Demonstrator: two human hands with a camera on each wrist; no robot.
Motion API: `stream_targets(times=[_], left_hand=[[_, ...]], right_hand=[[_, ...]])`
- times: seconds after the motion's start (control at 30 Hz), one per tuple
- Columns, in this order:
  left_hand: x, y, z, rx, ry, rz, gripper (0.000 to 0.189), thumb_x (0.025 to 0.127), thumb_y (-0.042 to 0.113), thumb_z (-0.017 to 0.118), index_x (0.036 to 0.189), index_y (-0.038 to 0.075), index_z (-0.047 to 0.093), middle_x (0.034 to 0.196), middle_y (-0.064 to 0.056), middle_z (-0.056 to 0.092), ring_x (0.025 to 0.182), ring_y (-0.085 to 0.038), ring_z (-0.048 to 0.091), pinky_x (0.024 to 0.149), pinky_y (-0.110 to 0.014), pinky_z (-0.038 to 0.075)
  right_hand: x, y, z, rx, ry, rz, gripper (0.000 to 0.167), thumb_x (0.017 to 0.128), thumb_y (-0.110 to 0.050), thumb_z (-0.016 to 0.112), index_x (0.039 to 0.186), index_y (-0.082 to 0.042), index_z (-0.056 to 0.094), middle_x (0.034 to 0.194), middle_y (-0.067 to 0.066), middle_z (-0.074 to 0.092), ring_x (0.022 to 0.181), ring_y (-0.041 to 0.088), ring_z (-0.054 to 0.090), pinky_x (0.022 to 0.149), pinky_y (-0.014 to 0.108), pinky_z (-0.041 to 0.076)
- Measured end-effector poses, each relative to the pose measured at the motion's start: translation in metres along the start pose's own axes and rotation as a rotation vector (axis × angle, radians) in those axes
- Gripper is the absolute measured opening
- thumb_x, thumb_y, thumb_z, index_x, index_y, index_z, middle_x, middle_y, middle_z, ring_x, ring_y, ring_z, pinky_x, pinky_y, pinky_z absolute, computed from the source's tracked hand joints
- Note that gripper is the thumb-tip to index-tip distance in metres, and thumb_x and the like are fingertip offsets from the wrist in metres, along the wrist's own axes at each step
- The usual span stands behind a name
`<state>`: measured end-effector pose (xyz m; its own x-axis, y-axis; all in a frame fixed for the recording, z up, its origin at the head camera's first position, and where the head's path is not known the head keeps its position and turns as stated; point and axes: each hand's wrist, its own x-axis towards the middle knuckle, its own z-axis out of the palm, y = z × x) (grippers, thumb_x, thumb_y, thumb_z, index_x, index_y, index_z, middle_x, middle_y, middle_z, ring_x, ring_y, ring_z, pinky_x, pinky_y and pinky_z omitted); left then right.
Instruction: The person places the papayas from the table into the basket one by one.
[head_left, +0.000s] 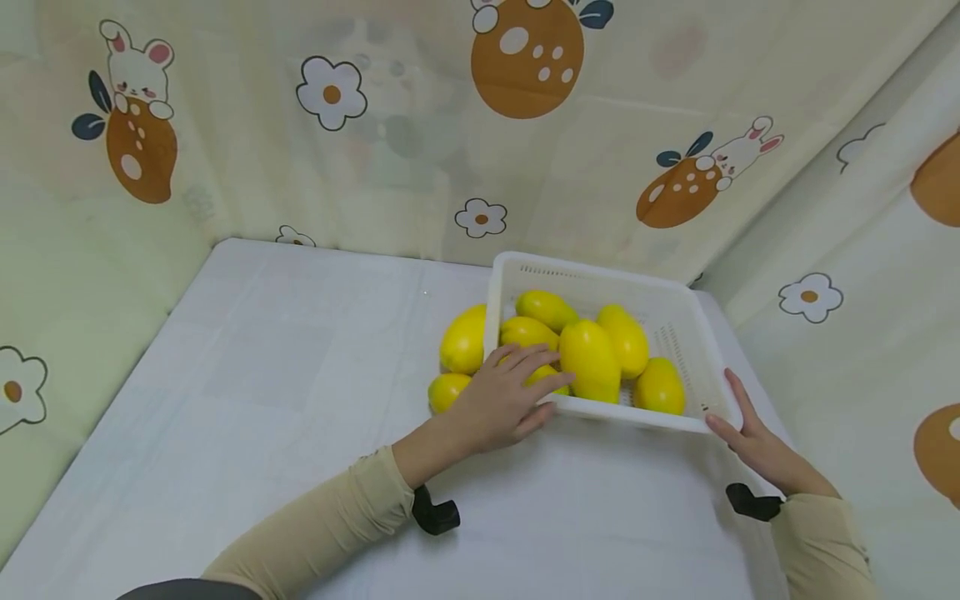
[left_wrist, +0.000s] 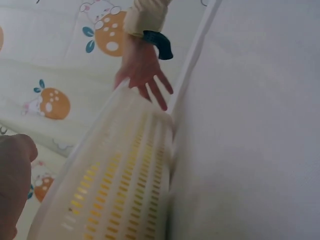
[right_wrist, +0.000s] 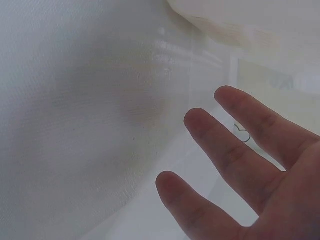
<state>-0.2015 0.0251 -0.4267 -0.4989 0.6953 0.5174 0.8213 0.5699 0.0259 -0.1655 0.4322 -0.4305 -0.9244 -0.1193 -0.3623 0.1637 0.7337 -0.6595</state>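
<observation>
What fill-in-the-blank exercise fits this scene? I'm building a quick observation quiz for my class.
1. The yellow fruits lie in a white ____ basket.
2. Outside the basket, ____ fruits rest on the table.
3. The left hand rests on the basket's near ____ corner.
4. The right hand has its fingers ____.

Missing words: plastic; two; left; straight

Both arms wear long, close-fitting beige sleeves, the left sleeve (head_left: 315, 533) wrinkled along the forearm and ending in a ribbed cuff just behind the bare left hand (head_left: 498, 400). The right sleeve (head_left: 821, 542) ends the same way behind the bare right hand (head_left: 757, 446). At each wrist sits a small black mount (head_left: 435, 512) — matte, curved, hook-like — strapped below the cuff.
</observation>
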Motion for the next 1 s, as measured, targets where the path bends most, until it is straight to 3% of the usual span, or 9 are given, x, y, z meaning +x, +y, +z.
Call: stream_targets(times=[0.1,0.23,0.57,0.67,0.8,0.9,1.0], left_hand=[[0.001,-0.009,-0.005,-0.035,0.070,-0.018,0.039,0.095,0.033,0.049,0.134,0.025,0.052,0.137,-0.001,0.050,0.131,-0.019,0.041,0.110,-0.040,0.033],[0.000,-0.026,-0.012,-0.072,0.114,-0.088,0.039,0.094,0.029,0.051,0.133,0.023,0.053,0.139,-0.003,0.048,0.132,-0.020,0.040,0.111,-0.040,0.031],[-0.014,-0.087,-0.022,-0.153,0.141,-0.409,0.049,0.090,0.024,0.056,0.138,0.021,0.046,0.143,-0.008,0.042,0.129,-0.027,0.042,0.107,-0.050,0.037],[-0.022,-0.105,-0.019,-0.213,0.112,-0.484,0.054,0.089,0.024,0.057,0.141,0.022,0.041,0.145,-0.008,0.039,0.131,-0.028,0.040,0.107,-0.051,0.037],[-0.034,-0.126,-0.006,-0.345,0.017,-0.537,0.058,0.089,0.027,0.059,0.144,0.022,0.038,0.146,-0.006,0.037,0.134,-0.024,0.037,0.112,-0.045,0.033],[-0.041,-0.131,0.002,-0.475,-0.080,-0.568,0.061,0.090,0.033,0.060,0.145,0.023,0.035,0.148,-0.004,0.034,0.135,-0.024,0.037,0.113,-0.046,0.032],[-0.041,-0.126,0.005,-0.589,-0.162,-0.607,0.065,0.088,0.041,0.061,0.145,0.028,0.033,0.148,-0.001,0.032,0.132,-0.025,0.039,0.108,-0.048,0.038]], right_hand=[[0.001,0.000,0.000,-0.003,0.002,0.002,0.082,0.101,-0.039,0.039,0.139,-0.043,-0.034,0.150,0.015,-0.037,0.130,0.059,0.002,0.089,0.079,0.024],[0.001,0.001,0.000,-0.006,-0.003,0.021,0.082,0.101,-0.040,0.038,0.138,-0.043,-0.035,0.150,0.015,-0.037,0.130,0.060,0.001,0.089,0.080,0.022],[-0.002,-0.002,0.000,-0.008,-0.001,0.028,0.083,0.100,-0.041,0.038,0.137,-0.045,-0.036,0.150,0.015,-0.038,0.129,0.060,0.003,0.090,0.079,0.023],[-0.003,-0.003,0.000,-0.005,0.002,0.032,0.083,0.100,-0.042,0.038,0.136,-0.045,-0.036,0.149,0.015,-0.038,0.129,0.060,0.003,0.090,0.079,0.022],[-0.003,-0.004,0.001,-0.013,0.005,0.037,0.083,0.100,-0.043,0.039,0.137,-0.045,-0.035,0.150,0.016,-0.037,0.130,0.061,0.001,0.090,0.080,0.020],[-0.003,-0.003,0.001,-0.015,0.006,0.041,0.083,0.100,-0.043,0.039,0.137,-0.044,-0.035,0.150,0.016,-0.037,0.130,0.061,0.001,0.090,0.080,0.020],[-0.002,-0.003,0.003,-0.010,0.011,0.041,0.085,0.100,-0.043,0.039,0.138,-0.041,-0.036,0.150,0.019,-0.036,0.128,0.060,0.007,0.090,0.078,0.023]])
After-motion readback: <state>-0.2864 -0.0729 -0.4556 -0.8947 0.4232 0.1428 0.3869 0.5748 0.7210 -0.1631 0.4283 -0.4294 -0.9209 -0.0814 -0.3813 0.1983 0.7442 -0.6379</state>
